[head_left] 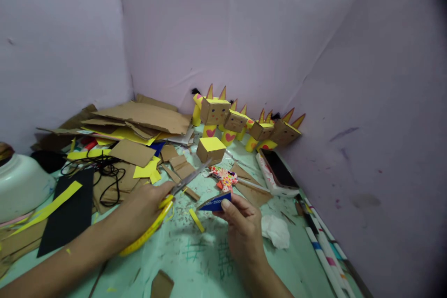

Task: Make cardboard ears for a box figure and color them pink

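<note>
My left hand (148, 202) is closed round a pair of scissors (190, 179) with yellow handles, the metal blades pointing up and to the right. A curved yellow band (146, 235) shows under that wrist; I cannot make out what it belongs to. Between the thumb and fingers of my right hand (246, 223) is a small pointed piece of cardboard (214, 204), blue with white print on the side facing me. The blades are apart from it. Just beyond lies a flower-patterned piece (225, 177), and behind the blades sits a cardboard box (211, 151) with a yellow top.
Several cardboard figures (235, 122) with yellow bodies and horns stand along the back wall. Cardboard sheets (143, 116), black cord (110, 174) and black paper (68, 214) crowd the left. To the right are a phone (281, 170), crumpled tissue (275, 231) and striped rods (328, 260).
</note>
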Demonstrator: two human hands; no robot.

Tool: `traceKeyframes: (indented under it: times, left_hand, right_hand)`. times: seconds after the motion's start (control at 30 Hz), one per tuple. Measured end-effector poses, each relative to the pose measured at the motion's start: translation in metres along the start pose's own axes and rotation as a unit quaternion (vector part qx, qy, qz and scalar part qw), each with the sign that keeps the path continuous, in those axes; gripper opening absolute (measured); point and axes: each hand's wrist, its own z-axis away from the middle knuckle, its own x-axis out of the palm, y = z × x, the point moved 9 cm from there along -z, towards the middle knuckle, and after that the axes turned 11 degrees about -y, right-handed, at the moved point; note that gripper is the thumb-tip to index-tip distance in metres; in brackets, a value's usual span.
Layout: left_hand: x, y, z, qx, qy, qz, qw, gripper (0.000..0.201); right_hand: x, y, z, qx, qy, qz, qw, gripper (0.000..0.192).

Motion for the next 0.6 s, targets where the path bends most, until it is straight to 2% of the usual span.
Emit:
traceKeyframes:
  times: [0.1, 0.17, 0.27, 0.4, 0.47, 0.6]
  left_hand:
    - [-0.011, -0.006, -0.003, -0.007, 0.037, 0.026, 0.999, 0.02]
    - [-0.01, -0.005, -0.002, 0.001, 0.052, 0.091, 0.994, 0.024]
    - [0.005, 0.006, 0.0, 0.013, 0.033, 0.215, 0.976, 0.031]
    - [0.026, 0.019, 0.002, 0.007, 0.013, 0.288, 0.957, 0.034]
    - [0.03, 0.018, 0.002, 0.007, 0.018, 0.325, 0.946, 0.033]
    - [0.037, 0.01, -0.003, -0.007, -0.009, 0.397, 0.918, 0.039]
  right_hand:
    - [0.0, 0.005, 0.0, 0.013, 0.009, -0.022, 1.0, 0.014]
    - [0.003, 0.007, 0.001, 0.019, 0.002, -0.021, 1.0, 0.014]
    - [0.011, 0.01, 0.004, 0.03, -0.023, -0.001, 0.999, 0.015]
    - [0.025, 0.011, 0.009, 0.036, -0.062, 0.039, 0.997, 0.015]
    - [0.029, 0.012, 0.01, 0.043, -0.068, 0.044, 0.996, 0.015]
    - [0.031, 0.018, 0.009, 0.08, -0.059, 0.006, 0.995, 0.016]
